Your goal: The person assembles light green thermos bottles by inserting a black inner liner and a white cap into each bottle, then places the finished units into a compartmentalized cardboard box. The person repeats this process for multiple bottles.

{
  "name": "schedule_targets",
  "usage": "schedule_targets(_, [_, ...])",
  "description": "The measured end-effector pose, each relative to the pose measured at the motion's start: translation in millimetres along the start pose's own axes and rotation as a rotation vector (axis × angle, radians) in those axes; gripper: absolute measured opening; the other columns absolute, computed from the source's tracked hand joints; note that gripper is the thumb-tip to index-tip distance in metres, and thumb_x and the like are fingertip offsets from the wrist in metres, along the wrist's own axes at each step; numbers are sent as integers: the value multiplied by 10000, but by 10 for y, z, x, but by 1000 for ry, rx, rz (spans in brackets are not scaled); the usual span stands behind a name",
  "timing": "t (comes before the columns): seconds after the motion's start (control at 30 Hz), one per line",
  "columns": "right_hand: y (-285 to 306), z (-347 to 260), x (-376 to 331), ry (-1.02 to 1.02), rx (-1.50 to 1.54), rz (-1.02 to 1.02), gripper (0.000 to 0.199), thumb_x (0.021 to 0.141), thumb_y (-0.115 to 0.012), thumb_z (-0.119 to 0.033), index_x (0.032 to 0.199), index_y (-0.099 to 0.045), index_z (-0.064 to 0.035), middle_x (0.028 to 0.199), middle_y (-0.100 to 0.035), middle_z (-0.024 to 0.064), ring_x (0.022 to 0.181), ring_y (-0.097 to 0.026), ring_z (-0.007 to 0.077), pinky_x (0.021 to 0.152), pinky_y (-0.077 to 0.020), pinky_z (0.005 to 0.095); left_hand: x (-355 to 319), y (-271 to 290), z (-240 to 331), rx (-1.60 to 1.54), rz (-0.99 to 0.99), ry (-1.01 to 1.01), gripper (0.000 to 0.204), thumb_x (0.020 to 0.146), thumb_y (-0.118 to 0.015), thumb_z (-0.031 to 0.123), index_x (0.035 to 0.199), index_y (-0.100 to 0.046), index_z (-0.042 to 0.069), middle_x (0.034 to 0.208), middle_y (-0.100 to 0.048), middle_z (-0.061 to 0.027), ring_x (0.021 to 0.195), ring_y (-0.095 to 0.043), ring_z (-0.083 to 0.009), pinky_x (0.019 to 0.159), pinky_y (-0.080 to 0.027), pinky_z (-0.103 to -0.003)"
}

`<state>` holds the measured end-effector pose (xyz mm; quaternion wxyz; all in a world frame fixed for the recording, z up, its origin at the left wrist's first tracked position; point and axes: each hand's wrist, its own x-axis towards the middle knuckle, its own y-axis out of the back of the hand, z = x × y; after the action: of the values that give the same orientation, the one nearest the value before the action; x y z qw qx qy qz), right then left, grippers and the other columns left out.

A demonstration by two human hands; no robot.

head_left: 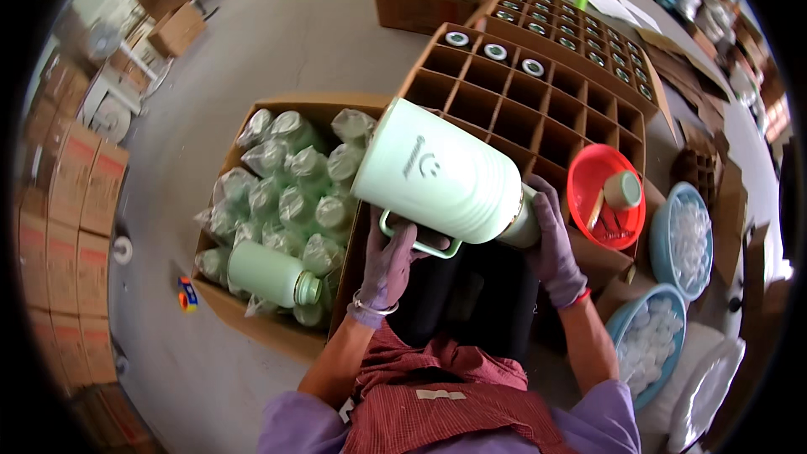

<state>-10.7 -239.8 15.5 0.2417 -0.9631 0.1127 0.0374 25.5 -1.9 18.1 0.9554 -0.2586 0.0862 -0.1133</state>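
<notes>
A large mint-green insulated bottle [450, 170] with a side handle and a printed smiley lies tilted in front of me, its wide base to the upper left. My left hand [390, 267], in a thin purple glove, is closed around the bottle's handle side. At the narrow lid end, my right hand [555, 244], gloved too, has its fingers wrapped round the neck and lid. To the left, a smaller green bottle [267, 274] without a bag rests on top of several plastic-wrapped ones [296, 206]. These fill an open carton [244, 319].
Ahead stands a divided carton [402, 84] with several round-topped items [494, 52] in its far cells. On the right are a red bowl [576, 214] holding a green cup [622, 191], and two blue basins [658, 259] of clear and white parts. A tape roll [187, 294] lies on the floor.
</notes>
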Motion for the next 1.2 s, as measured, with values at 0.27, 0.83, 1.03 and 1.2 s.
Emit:
schedule_targets(0.27, [61,-319,314,1598,-1390,-459,539,708,-845,-324,1173,-575,-355,1296,-459,189,1127,-503,473,856,-488,581,118,287,48,-304,-153,274,356,1037,-414,214,1095,-620,-70,977,-699,-127,888,-705,-210,802,-629,-368])
schedule_targets(0.83, [-8,-214,664,-381,-721,-469,393,921,-614,-302,1219,-613,-46,1043,-665,72,977,-638,149,898,-509,308,-35,704,-110,1243,-666,-822,581,808,-689,280,1367,-551,204,1395,-493,-191,1333,-453,-403,1140,-292,-579])
schedule_targets(1.03, [-341,42,300,1,-1286,-1011,593,840,-708,-382,1336,-552,-99,1248,-598,180,1199,-558,329,1057,-421,438,-809,1065,-325,1191,-925,-529,605,820,-645,94,1402,-511,189,1446,-420,-227,1345,-451,-346,1113,-359,-558])
schedule_targets(1.2, [-607,-679,399,-938,-1270,-725,673,836,-741,-331,1398,-501,-48,1034,-667,81,974,-657,146,815,-529,287,-330,1441,-9,919,-765,-275,422,917,-558,83,1340,-561,93,1347,-556,-167,1229,-545,-336,1070,-416,-471])
